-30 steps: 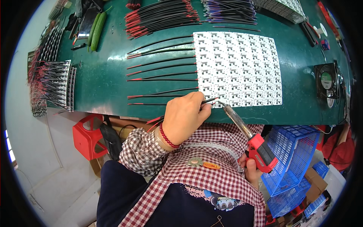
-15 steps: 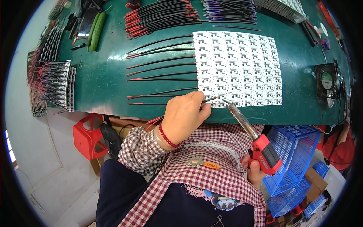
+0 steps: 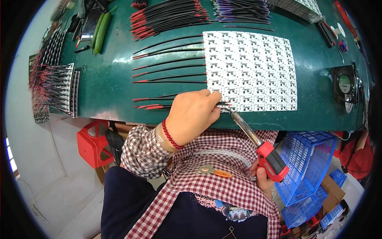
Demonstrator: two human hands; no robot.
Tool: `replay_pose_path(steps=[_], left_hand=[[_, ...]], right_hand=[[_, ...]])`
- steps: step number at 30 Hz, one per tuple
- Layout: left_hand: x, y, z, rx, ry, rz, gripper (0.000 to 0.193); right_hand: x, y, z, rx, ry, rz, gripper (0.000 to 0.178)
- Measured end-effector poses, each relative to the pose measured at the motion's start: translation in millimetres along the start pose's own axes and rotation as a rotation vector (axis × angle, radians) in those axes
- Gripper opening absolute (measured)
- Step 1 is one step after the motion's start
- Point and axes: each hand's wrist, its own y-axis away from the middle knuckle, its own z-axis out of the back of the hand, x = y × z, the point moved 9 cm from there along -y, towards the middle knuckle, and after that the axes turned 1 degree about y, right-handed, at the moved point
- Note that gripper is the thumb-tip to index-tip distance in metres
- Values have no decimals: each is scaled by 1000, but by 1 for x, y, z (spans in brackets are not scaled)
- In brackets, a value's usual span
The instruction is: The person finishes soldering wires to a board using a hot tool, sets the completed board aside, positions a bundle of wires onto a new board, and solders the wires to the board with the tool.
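A white panel of many small circuit boards [image 3: 254, 67] lies on the green table [image 3: 107, 85]. Black wires with red ends [image 3: 169, 63] stretch left from its left edge. Over the panel's lower left corner, my left hand [image 3: 195, 113] pinches several black wires [image 3: 225, 103], whose red ends point right. In my right hand [image 3: 262, 179] is a soldering iron [image 3: 246, 129] with a red and black handle; its tip reaches the panel's bottom edge beside those wires. My left fingers partly hide the contact spot.
Bundles of black and red wires [image 3: 169, 18] and purple-tipped wires [image 3: 241, 11] lie at the back. Wired boards [image 3: 59, 89] are stacked at left, near two cucumbers [image 3: 102, 32]. A small fan [image 3: 344, 84] stands at right. Blue crates [image 3: 306, 163] and a red stool [image 3: 93, 145] are below the table.
The soldering iron has moved left and slightly down, its tip closer to my left fingers. My left hand has shifted a little, and more red wire ends show to its left.
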Motion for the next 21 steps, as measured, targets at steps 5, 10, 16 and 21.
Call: replay_pose_path(steps=[5,10,16,21], left_hand=[[1,-3,-3,71,-3,-29,12],[-2,-5,-5,127,-19,-32,13],[7,0,-2,85,174,-17,13],[3,2,29,-235,164,-72,11]], right_hand=[[12,4,-2,-43,-55,2,25],[25,1,2,-139,-144,20,34],[30,-2,2,-132,-171,46,36],[34,-8,0,-111,-157,47,36]])
